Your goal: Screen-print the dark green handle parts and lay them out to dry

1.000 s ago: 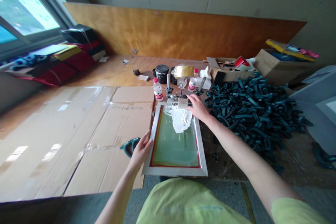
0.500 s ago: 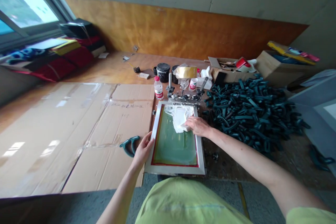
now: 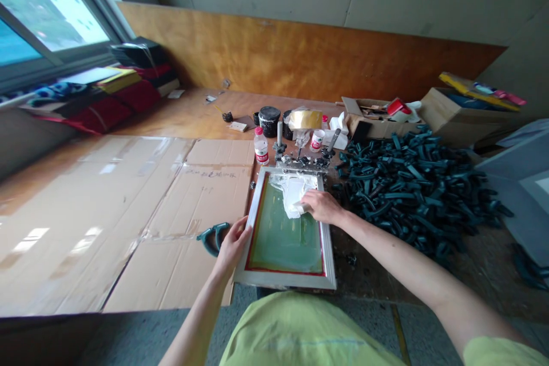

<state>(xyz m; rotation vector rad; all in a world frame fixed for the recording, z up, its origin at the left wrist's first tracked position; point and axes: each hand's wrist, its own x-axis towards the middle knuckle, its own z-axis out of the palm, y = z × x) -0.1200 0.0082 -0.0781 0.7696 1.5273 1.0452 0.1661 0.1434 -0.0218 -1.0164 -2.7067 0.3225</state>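
A screen-printing frame [image 3: 255, 223] with a silver rim and green mesh lies in front of me, hinged to clamps [image 3: 300, 161] at its far end. White ink [image 3: 292, 189] is spread over the far part of the mesh. My right hand [image 3: 321, 207] is closed on a small pale squeegee [image 3: 300, 207] resting on the mesh beside the ink. My left hand [image 3: 234, 243] grips the frame's left rim near the front corner. A dark green handle part [image 3: 211, 237] lies on the cardboard just left of that hand.
A large heap of dark green handle parts [image 3: 412, 189] fills the table to the right. Behind the frame stand a water bottle [image 3: 259, 146], black ink tubs [image 3: 270, 120], a tape roll [image 3: 302, 119] and cardboard boxes [image 3: 463, 108]. Flattened cardboard [image 3: 128, 206] covers the left.
My right hand came back from the clamps at the far end onto the mesh and now holds the squeegee beside the white ink. My left hand stayed on the rim.
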